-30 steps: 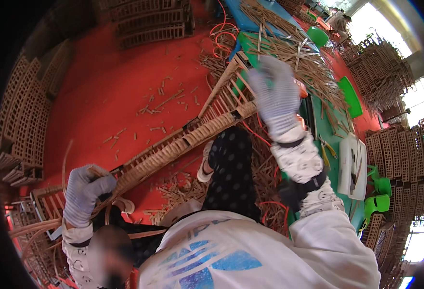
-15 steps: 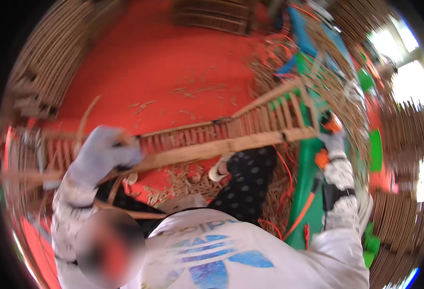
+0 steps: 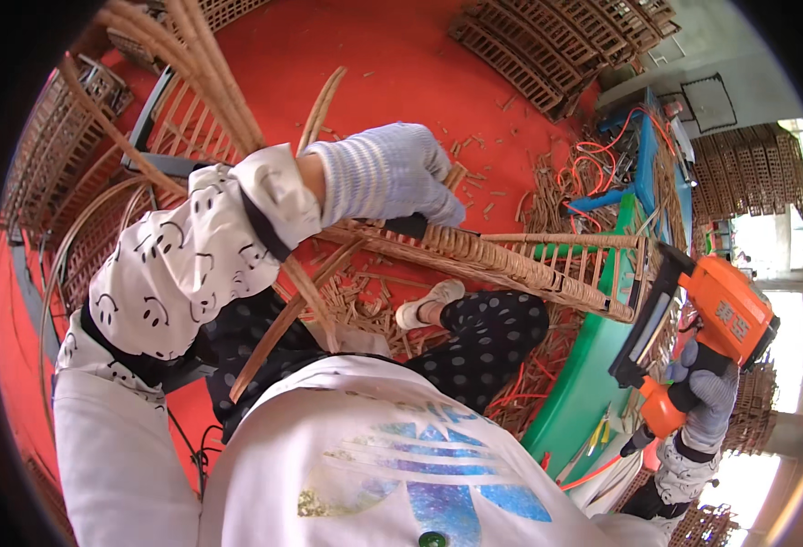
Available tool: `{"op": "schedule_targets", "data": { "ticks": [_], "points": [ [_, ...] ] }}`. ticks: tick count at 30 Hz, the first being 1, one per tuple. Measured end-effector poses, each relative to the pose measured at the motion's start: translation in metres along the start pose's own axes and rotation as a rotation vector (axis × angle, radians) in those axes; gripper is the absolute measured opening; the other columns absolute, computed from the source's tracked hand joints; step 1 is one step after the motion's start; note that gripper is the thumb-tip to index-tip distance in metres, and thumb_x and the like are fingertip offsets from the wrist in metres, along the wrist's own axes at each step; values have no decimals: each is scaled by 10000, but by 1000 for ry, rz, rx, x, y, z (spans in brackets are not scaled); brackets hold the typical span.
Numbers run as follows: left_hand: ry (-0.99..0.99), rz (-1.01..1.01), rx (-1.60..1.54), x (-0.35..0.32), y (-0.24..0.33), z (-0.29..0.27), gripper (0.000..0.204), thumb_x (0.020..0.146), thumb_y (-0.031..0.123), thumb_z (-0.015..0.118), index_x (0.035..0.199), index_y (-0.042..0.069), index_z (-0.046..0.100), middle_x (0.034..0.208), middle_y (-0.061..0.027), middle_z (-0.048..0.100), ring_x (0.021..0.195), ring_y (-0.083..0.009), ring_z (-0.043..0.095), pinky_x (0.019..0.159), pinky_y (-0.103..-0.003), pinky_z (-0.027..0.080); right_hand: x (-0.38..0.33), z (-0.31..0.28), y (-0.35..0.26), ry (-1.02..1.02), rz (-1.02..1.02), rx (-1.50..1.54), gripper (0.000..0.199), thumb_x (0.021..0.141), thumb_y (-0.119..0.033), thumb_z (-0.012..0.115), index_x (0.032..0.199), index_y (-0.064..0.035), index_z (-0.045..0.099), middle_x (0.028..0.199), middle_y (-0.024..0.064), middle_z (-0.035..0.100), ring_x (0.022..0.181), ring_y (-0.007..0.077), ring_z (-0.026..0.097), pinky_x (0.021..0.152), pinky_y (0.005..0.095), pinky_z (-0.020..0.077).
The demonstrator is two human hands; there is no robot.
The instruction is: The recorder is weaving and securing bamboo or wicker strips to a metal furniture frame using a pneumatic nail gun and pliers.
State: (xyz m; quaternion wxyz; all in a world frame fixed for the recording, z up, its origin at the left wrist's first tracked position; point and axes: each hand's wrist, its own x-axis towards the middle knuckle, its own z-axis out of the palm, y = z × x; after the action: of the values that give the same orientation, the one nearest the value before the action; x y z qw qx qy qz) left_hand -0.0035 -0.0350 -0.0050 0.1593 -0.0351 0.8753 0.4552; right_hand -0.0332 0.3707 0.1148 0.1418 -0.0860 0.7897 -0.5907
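My left hand (image 3: 388, 173), in a grey-white striped knit glove, is closed with its fingers curled down over a brown rail. That rail belongs to a long, narrow slatted frame (image 3: 529, 273) of wood or rattan, lying across in front of my knees. The frame's right end lies over the green bench edge. My right hand (image 3: 707, 387), gloved too, grips the handle of an orange and black nail gun (image 3: 730, 310). The gun's black nose and magazine are close beside the frame's right end; whether they touch I cannot tell. My left forearm hides part of the frame.
Long bent strips (image 3: 201, 73) rise at upper left, and more rods cross by my lap. A green bench (image 3: 570, 401) stands at right, with an orange hose (image 3: 593, 474) near it. Offcuts litter the red floor (image 3: 374, 82). Slatted pieces are stacked (image 3: 556, 55) at the back.
My view has turned and sharpened. My left hand has moved right along the frame. The nail gun, small and blurred before, now shows large beside the frame's right end.
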Motion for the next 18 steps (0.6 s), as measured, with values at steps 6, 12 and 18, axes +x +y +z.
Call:
{"op": "schedule_targets", "data": {
  "ticks": [6,12,18],
  "points": [
    [32,30,95,0,-2,-1,333,784,368,719,776,35,699,592,-96,591,549,-185,564,565,-352,473,-1,102,-26,-257,118,-272,328,691,-7,682,996,20,564,835,90,595,689,186,582,653,303,494],
    [21,54,116,2,-4,-3,335,792,377,671,842,48,702,703,-120,639,673,-250,627,664,-385,510,14,136,-40,-587,269,-431,359,702,-13,727,1027,-29,573,859,32,588,785,152,553,712,291,457],
    [40,89,156,5,-6,0,326,801,384,670,816,60,707,658,-106,629,627,-227,619,639,-376,511,15,150,-33,-516,168,-463,395,693,-17,746,1051,-32,578,890,40,610,832,160,579,763,310,475]
  ]
}}
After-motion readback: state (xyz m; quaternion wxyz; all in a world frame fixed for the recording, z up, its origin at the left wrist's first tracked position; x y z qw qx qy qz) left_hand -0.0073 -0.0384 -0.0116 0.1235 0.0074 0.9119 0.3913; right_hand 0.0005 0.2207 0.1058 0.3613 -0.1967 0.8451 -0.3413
